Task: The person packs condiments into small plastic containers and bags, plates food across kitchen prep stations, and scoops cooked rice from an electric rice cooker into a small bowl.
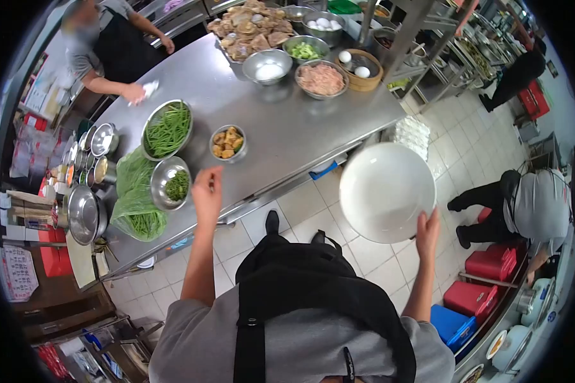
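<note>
My right hand (pixel 428 231) grips the lower right rim of a large white plate (pixel 388 191), which is held out over the tiled floor beside the counter. Over the counter's near edge, my left hand (pixel 208 185) has its fingers bent together; whether anything small is between them I cannot make out. Close to it on the left is a metal bowl of chopped greens (pixel 171 184). Just above it stands a small bowl of browned chunks (pixel 228 143). A bowl of green beans (pixel 167 130) sits further up and left.
The steel counter (pixel 268 134) carries a meat tray (pixel 252 29), a bowl of minced meat (pixel 322 79) and a bamboo steamer (pixel 359 69). Across it, a person (pixel 109 45) wipes with a white cloth. Another person (pixel 536 207) stands at right near red bins (pixel 472 297).
</note>
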Action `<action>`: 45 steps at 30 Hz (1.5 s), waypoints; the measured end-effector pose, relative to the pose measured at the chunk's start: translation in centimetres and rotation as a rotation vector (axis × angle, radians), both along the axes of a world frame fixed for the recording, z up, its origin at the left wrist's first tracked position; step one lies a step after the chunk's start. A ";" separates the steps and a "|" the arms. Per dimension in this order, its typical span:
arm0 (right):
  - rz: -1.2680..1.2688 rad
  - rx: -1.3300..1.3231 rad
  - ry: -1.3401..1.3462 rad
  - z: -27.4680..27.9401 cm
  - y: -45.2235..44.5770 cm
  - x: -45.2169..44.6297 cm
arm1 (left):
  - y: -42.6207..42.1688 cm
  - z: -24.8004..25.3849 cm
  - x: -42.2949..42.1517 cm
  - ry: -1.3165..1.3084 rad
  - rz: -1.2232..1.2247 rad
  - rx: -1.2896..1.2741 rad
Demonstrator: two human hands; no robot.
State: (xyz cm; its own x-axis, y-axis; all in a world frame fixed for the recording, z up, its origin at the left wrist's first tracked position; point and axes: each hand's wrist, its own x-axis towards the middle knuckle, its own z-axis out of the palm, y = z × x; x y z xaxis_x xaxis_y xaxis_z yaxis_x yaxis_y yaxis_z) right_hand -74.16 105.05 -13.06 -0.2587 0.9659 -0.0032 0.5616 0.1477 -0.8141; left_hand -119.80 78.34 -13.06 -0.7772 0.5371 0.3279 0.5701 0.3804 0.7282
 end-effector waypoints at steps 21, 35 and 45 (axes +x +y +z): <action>0.431 0.625 -0.034 -2.5 -0.5 -39.9 | 3.8 -6.6 -20.7 -0.572 -0.122 -0.341; 0.857 0.332 -0.422 -5.0 -1.0 -52.5 | 4.4 -6.6 -20.4 -0.824 -0.189 -0.190; 0.461 0.016 -0.328 -3.3 5.4 -37.7 | 17.5 -6.0 -12.6 -0.705 -0.535 -0.291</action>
